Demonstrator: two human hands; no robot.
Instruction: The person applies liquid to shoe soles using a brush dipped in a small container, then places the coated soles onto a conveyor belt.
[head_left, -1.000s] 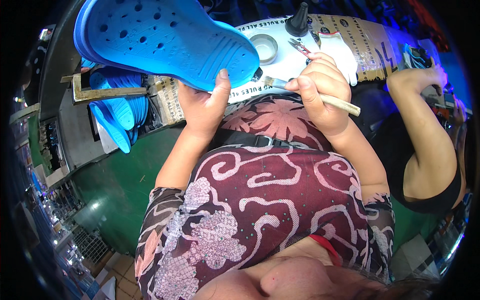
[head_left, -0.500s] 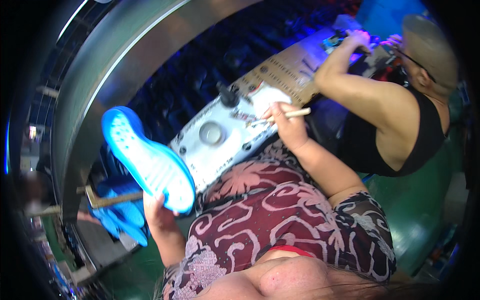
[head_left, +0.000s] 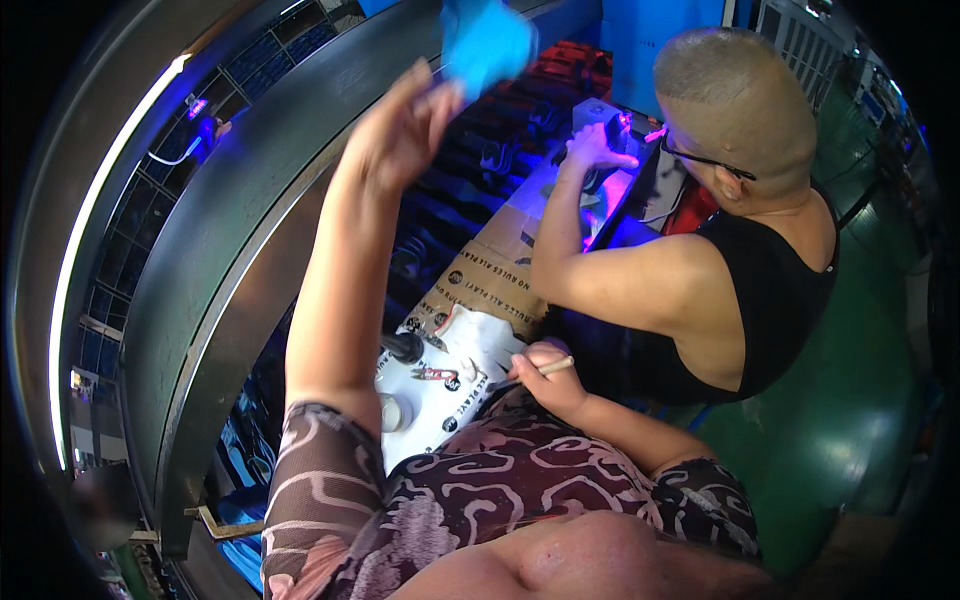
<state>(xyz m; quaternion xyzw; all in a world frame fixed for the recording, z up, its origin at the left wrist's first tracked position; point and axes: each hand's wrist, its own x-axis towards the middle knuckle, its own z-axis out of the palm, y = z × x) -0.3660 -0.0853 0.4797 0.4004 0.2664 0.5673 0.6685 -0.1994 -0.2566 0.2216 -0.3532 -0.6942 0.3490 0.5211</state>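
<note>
My left arm stretches up to the top of the view. Its hand [head_left: 400, 135] has its fingertips at the near end of a blue shoe sole [head_left: 488, 48], which is smeared by motion and partly cut off by the upper edge. Low over the white board [head_left: 425, 428], my right hand [head_left: 550, 388] grips a brush [head_left: 556, 366] by its pale handle. Left of that hand lie a white glove [head_left: 478, 338] and a small red-handled tool [head_left: 434, 374]. A round pale cup [head_left: 396, 413] stands nearer my left arm, with a black object [head_left: 404, 347] behind it.
A long curved metal housing [head_left: 215, 235] runs along the left. Printed cardboard [head_left: 480, 275] lies beyond the board. On the right a co-worker in a black top [head_left: 765, 300] reaches toward a purple-lit work area. Blue soles [head_left: 243, 550] lie at the lower left.
My left hand has carried the blue sole up and away, from beside the board to the top of the view. My right hand still holds the brush. The whole view has shifted.
</note>
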